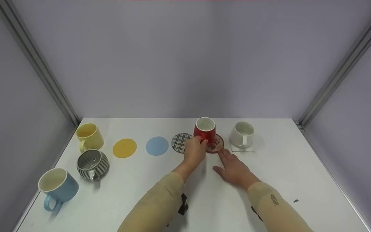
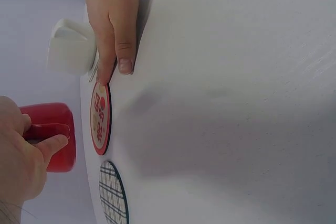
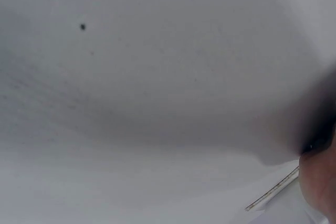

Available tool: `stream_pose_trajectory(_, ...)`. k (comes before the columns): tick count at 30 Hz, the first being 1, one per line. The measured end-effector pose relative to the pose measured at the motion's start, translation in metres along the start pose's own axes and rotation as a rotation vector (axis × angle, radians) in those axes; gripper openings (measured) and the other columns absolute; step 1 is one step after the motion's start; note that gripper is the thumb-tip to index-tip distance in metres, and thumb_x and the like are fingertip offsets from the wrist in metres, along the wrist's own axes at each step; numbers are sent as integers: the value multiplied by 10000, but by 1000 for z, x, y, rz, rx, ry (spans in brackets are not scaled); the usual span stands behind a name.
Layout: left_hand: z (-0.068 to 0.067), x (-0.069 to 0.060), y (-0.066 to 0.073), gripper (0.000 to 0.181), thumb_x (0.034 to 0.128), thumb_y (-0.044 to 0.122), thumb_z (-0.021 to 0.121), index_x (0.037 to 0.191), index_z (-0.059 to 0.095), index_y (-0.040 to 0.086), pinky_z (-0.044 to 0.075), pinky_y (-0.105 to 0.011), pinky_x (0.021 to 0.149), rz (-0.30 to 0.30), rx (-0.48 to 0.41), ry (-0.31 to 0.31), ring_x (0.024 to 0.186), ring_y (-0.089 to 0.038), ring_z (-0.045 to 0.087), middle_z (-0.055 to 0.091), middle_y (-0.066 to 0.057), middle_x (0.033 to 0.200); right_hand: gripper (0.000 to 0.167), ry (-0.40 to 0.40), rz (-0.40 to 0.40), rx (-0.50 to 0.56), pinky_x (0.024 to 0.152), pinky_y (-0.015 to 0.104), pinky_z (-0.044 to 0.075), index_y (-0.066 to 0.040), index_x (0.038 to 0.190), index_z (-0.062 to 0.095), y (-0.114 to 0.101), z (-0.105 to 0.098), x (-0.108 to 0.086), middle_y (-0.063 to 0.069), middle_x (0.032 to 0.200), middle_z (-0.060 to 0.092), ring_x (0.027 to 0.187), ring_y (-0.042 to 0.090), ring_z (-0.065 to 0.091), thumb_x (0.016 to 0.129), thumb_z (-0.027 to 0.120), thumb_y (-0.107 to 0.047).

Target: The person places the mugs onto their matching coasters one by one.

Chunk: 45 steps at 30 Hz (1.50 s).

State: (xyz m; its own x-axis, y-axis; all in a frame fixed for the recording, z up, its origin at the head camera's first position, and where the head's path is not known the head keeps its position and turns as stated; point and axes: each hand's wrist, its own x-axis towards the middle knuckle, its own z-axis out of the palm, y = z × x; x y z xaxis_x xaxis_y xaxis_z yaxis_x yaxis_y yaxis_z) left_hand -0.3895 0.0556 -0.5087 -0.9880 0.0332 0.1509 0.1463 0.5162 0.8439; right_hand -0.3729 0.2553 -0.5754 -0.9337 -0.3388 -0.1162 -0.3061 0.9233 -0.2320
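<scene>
From my station, I locate the red mug (image 1: 204, 129) just right of center in the head frame. The left hand (image 1: 194, 151) has its fingers curled on the mug's handle. In the left wrist frame, I observe the mug held clear of the red-rimmed coaster (image 1: 219, 141). The right hand (image 1: 235, 169) lies with fingers extended and thumb spread; its fingertips touch that coaster's lower right edge, and it grips nothing.

Immediately left of the coaster in the head frame, I identify a plaid coaster (image 1: 178, 141), then a blue coaster (image 1: 157, 146) and a yellow coaster (image 1: 124, 148), all on the tabletop (image 1: 301, 167). Right of center, a white mug (image 1: 239, 138) stands on a square coaster (image 1: 242, 150). Toward the left edge, I list a yellow mug (image 1: 92, 138), a striped mug (image 1: 100, 167) and a blue mug (image 1: 67, 188), all upright.
</scene>
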Motion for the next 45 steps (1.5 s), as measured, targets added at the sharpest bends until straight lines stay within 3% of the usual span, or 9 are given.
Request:
stream_pose_trajectory(2, 1, 2, 1, 209, 1089, 201, 633, 1153, 706, 15, 603, -344, 848, -2, -7, 1, 889, -200, 655, 754, -126, 1118, 839, -4, 1, -2, 1265, 503, 197, -60, 1690, 166, 0, -1, 0, 120, 1759, 156, 1616, 327, 138, 1098, 448, -584)
stream_pose_trajectory(9, 6, 11, 1, 189, 1084, 179, 641, 1036, 706, 8, 540, -295, 691, 34, 30, 8, 799, -176, 600, 714, -90, 943, 839, 6, 8, 6, 1255, 523, 224, -59, 1689, 182, 1, -1, -2, 124, 1758, 165, 1610, 342, 159, 1095, 450, -588)
stream_pose_trajectory(18, 15, 12, 1, 196, 1087, 198, 637, 1103, 717, 20, 591, -322, 799, 6, 15, -6, 871, -188, 636, 750, -106, 1057, 848, 3, 22, 23, 1256, 519, 221, -93, 1697, 161, 4, 0, -1, 90, 1764, 145, 1614, 321, 151, 1087, 458, -602)
stream_pose_trajectory(30, 23, 15, 0, 175, 1088, 177, 632, 1054, 712, 24, 559, -313, 740, 25, 43, -3, 823, -166, 610, 746, -92, 1006, 848, 1, 9, 36, 1259, 521, 213, -98, 1700, 147, 4, -6, -4, 99, 1765, 138, 1615, 320, 144, 1089, 472, -589)
stream_pose_trajectory(45, 32, 20, 2, 194, 1078, 190, 649, 1037, 729, 18, 532, -277, 678, -24, 64, -10, 776, -161, 608, 738, -79, 933, 844, 0, 6, 21, 1263, 507, 206, -83, 1695, 170, 5, -2, 0, 106, 1762, 158, 1617, 313, 143, 1086, 488, -572)
